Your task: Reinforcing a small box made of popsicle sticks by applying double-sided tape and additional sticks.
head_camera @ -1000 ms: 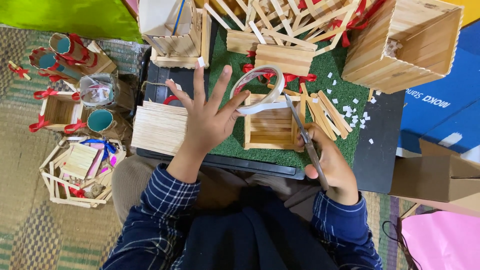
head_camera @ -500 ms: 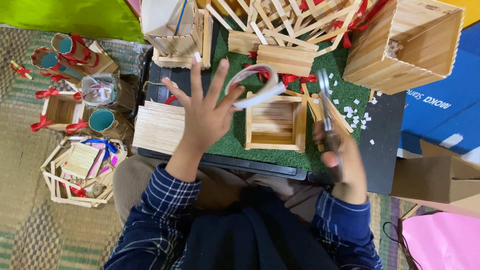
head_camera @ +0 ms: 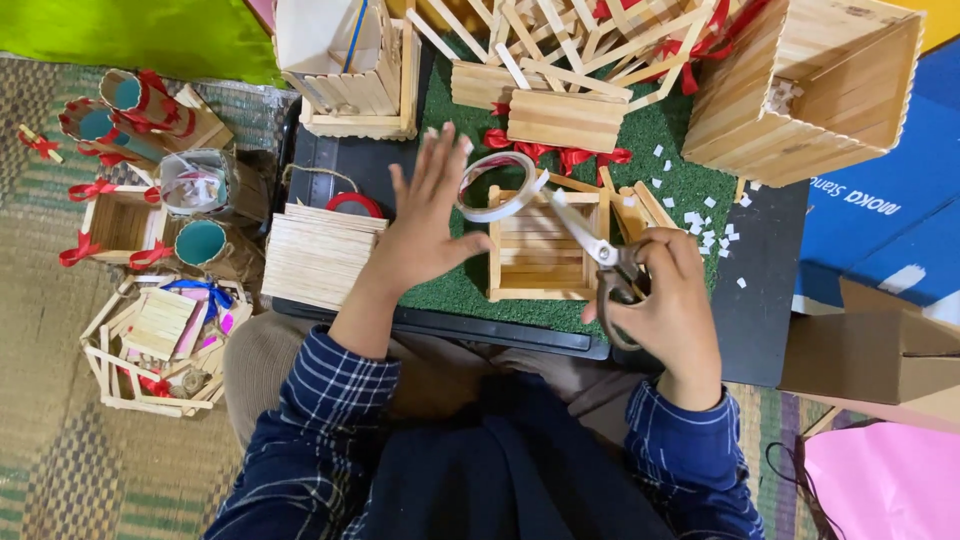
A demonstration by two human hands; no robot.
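We note 2 long sleeves of dark navy cloth crossed by a thin white check, the same pattern on the left sleeve and the right sleeve. Each ends in a buttoned-style cuff at the wrist. Both hands, left and right, are bare, with no gloves, rings or watch in sight. Over the chest we record a plain dark navy garment. The legs wear brownish-grey trousers.

Shiny metal scissors, glossy tape roll, matt wooden box
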